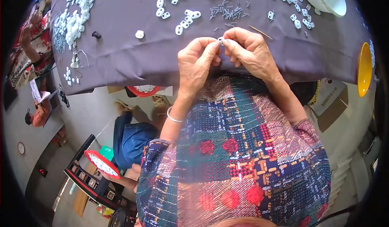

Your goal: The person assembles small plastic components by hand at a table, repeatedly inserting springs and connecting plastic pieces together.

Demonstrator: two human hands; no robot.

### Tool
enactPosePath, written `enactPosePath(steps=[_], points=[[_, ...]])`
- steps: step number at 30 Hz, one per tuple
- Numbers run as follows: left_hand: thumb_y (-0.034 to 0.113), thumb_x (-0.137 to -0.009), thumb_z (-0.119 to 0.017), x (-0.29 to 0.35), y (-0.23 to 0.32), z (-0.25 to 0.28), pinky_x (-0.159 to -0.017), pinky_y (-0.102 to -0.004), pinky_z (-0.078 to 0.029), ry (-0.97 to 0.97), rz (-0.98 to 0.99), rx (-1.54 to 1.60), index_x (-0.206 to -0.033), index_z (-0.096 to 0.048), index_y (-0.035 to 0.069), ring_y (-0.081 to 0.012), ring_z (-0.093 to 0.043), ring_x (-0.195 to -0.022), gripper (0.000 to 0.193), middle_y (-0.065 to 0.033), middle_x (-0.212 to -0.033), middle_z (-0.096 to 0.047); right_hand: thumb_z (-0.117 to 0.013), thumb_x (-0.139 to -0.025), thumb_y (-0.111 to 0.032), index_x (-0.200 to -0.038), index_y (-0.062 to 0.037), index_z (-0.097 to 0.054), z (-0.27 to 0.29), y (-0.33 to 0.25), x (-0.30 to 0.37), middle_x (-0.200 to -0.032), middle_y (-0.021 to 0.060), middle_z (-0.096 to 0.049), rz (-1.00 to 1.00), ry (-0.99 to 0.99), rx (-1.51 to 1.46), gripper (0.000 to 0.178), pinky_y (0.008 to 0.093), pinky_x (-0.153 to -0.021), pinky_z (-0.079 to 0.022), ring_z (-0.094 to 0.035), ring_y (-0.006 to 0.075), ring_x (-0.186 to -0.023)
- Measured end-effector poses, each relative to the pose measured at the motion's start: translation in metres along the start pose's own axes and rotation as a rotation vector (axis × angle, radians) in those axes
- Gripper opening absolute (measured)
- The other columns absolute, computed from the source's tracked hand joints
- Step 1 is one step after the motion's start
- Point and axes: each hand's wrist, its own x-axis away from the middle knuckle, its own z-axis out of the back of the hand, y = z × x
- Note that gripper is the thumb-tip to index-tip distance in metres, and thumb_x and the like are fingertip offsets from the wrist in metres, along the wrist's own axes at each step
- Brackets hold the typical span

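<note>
1. Left hand: thumb and forefinger pinched together on one side of a small white piece; remaining fingers curled in.
2. Right hand: thumb and forefinger grip the same piece from the other side. It sits between the fingertips, above the near edge of the dark cloth. (Whether a screw is in it, cannot tell; the fingers cover too much.)
3. Just beyond the hands: loose screws in a scattered heap; a thin stick lies right of the right hand.
4. Further out: white pieces with dark holes ahead and to the left; a smaller group near the pale bowl; a large pile at far left.
5. Progress, judged: one piece is being worked on; which groups are finished is unclear. Many screws lie loose and the far-left pile is big, so much probably remains.
6. Off the table, lower left: a red tray full of white bits, possibly more stock.
</note>
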Motion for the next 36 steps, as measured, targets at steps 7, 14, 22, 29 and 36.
enactPosePath(steps=[7, 14, 22, 29, 36], points=[[0.011, -0.087, -0.057, -0.002, 0.001, -0.001, -0.056, -0.0195, -0.047, -0.005, 0.042, 0.064, -0.096, -0.061, -0.002, -0.008, -0.057, -0.063, 0.016, -0.0055, -0.078, -0.063, -0.055, -0.089, -0.016, -0.092, -0.0029, -0.059, 0.003, -0.004, 0.001, -0.064, -0.0028, -0.054, -0.046, 0.034, -0.004, 0.014, 0.015, -0.042, -0.037, -0.047, 0.0012, -0.05], [0.01, -0.086, -0.059, -0.001, 0.0, 0.0, -0.056, -0.0192, -0.047, -0.022, 0.018, 0.0, -0.095, -0.062, -0.002, -0.0074, -0.057, -0.062, 0.015, -0.004, -0.075, -0.063, -0.055, -0.088, -0.016, -0.092, -0.0034, -0.059, 0.002, -0.002, -0.002, -0.063, -0.0035, -0.053, 0.001, 0.007, 0.061, 0.014, 0.0149, -0.042, -0.036, -0.046, 0.0012, -0.051], [0.008, -0.085, -0.06, 0.0, -0.006, 0.0, -0.053, -0.0171, -0.046, 0.0, -0.031, 0.022, -0.091, -0.063, -0.001, -0.0044, -0.055, -0.059, 0.012, -0.001, -0.071, -0.061, -0.054, -0.088, -0.015, -0.091, -0.0037, -0.059, 0.002, -0.008, -0.002, -0.063, -0.0039, -0.052, -0.007, -0.041, 0.093, 0.012, 0.0152, -0.042, -0.034, -0.044, 0.0005, -0.051], [0.009, -0.082, -0.065, 0.002, -0.001, -0.002, -0.052, -0.017, -0.044, 0.043, -0.006, -0.013, -0.098, -0.061, 0.0, -0.0035, -0.052, -0.061, 0.019, 0.0, -0.073, -0.06, -0.055, -0.088, -0.014, -0.089, -0.003, -0.059, 0.003, -0.005, -0.002, -0.063, -0.0026, -0.053, -0.062, -0.002, -0.043, 0.011, 0.0152, -0.041, -0.036, -0.046, 0.001, -0.049], [0.01, -0.071, -0.071, -0.015, 0.008, 0.043, -0.067, -0.0344, -0.044, 0.548, -0.533, -0.838, -0.089, -0.06, 0.004, -0.0232, -0.052, -0.073, 0.023, -0.0077, -0.081, -0.055, -0.056, -0.088, -0.014, -0.09, -0.0024, -0.059, 0.005, -0.005, -0.004, -0.063, -0.0012, -0.055, -0.054, 0.049, -0.073, 0.012, 0.0159, -0.04, -0.036, -0.047, 0.0017, -0.047]])
